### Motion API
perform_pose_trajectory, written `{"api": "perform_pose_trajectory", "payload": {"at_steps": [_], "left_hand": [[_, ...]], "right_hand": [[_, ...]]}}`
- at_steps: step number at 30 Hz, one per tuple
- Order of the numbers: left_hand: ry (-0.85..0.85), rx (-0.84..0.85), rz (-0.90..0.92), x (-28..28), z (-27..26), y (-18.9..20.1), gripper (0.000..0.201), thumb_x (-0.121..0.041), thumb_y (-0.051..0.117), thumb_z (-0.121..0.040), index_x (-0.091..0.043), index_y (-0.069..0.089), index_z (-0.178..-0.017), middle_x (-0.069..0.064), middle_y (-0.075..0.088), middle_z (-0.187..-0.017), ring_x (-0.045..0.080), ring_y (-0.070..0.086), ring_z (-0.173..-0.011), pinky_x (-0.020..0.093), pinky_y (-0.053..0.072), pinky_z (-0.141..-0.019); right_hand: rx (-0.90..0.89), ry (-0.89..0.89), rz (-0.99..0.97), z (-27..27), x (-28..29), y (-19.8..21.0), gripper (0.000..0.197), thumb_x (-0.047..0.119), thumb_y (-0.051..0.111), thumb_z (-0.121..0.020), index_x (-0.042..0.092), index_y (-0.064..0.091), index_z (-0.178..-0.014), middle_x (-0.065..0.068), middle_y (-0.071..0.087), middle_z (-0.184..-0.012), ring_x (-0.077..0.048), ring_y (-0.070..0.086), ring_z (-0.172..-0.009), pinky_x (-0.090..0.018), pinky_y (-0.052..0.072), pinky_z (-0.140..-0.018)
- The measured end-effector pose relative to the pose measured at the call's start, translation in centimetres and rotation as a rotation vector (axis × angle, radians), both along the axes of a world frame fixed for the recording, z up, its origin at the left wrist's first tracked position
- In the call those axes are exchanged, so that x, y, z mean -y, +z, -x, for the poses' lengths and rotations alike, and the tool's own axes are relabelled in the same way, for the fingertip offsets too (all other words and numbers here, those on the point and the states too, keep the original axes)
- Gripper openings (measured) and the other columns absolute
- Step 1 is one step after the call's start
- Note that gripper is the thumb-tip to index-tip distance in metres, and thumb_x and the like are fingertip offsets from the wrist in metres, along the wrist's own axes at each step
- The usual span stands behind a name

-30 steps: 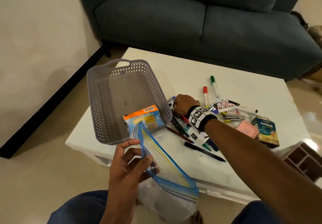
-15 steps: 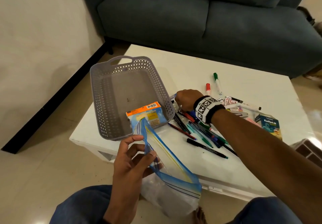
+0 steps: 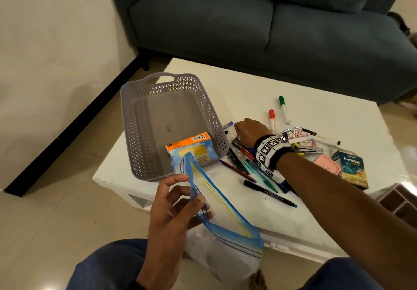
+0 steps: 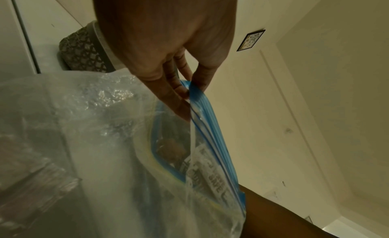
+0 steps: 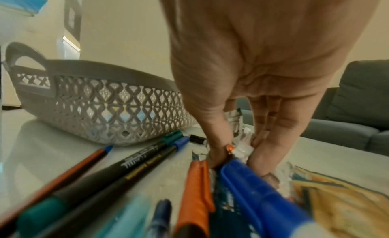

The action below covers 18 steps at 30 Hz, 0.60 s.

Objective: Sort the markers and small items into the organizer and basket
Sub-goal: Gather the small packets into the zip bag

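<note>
White coffee table (image 3: 248, 91) before dark teal sofa (image 3: 270, 23), cream floor tiles around; grey lattice basket (image 3: 144, 131) on table's left part, holding only an orange-topped packet (image 3: 191, 148) at near end; pile of markers (image 3: 246, 168) and pens just right of basket, red-capped marker (image 3: 272, 118) and green-capped marker (image 3: 283, 109) lying apart behind; pink case (image 3: 327, 164), stapler (image 3: 308, 150) and Koflet box (image 3: 353, 169) further right; brown divided organizer (image 3: 401, 201) off table's right edge, partly cut off.

Left hand (image 3: 171, 208) pinching rim of clear zip bag (image 3: 225, 228) with blue-and-yellow seal, mouth held agape, bag hanging below table edge; seems empty, though crinkled plastic hides much.

Right hand (image 3: 249, 130) down at pile's far end beside basket wall, thumb and fingers (image 5: 216, 151) closing on crinkly clear wrapper (image 5: 242, 148) with orange bit; full grip hard to confirm.

Likely step: lifting small item out of pile; best pinched clear of marker caps, raised straight up so pens stay unrolled, then carried over low basket rim; zip bag kept off tabletop meanwhile.
</note>
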<state>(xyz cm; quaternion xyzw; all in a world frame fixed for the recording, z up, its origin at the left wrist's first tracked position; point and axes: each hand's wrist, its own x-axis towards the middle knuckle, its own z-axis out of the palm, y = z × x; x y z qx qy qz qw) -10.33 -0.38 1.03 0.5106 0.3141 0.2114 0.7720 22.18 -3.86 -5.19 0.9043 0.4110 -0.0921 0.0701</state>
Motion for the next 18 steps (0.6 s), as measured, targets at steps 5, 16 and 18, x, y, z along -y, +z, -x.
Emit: {"api": "perform_pose_trajectory", "payload": {"at_steps": [5,16,18], "left_hand": [[-0.007,-0.005,-0.009,0.1,0.2,-0.3,0.031,-0.001,0.061,-0.086,-0.019,0.057,-0.111,0.007,0.07,-0.085,0.032,0.071,-0.081,0.039,0.061,-0.065],[0.012,0.0,0.004,0.1,0.0,-0.5,0.039,-0.015,0.065,-0.074,-0.018,0.057,-0.112,0.009,0.07,-0.086,0.034,0.071,-0.081,0.035,0.06,-0.063],[0.011,-0.001,0.013,0.1,0.0,-0.6,0.034,-0.007,0.063,-0.08,-0.019,0.057,-0.111,0.008,0.07,-0.085,0.034,0.071,-0.081,0.035,0.06,-0.063]], "right_hand": [[-0.023,-0.029,0.024,0.0,-0.6,-0.5,0.028,0.024,0.061,-0.09,0.011,0.057,-0.114,-0.013,0.061,-0.113,-0.034,0.062,-0.101,-0.037,0.05,-0.079],[-0.032,-0.099,0.036,-0.6,-0.4,-0.8,0.028,0.024,0.061,-0.089,0.009,0.057,-0.112,-0.015,0.064,-0.111,-0.034,0.062,-0.101,-0.037,0.051,-0.08],[-0.09,-0.106,0.045,-0.9,-0.1,-0.5,0.031,0.025,0.064,-0.087,0.012,0.058,-0.114,-0.012,0.064,-0.112,-0.032,0.061,-0.102,-0.036,0.05,-0.08]]}}
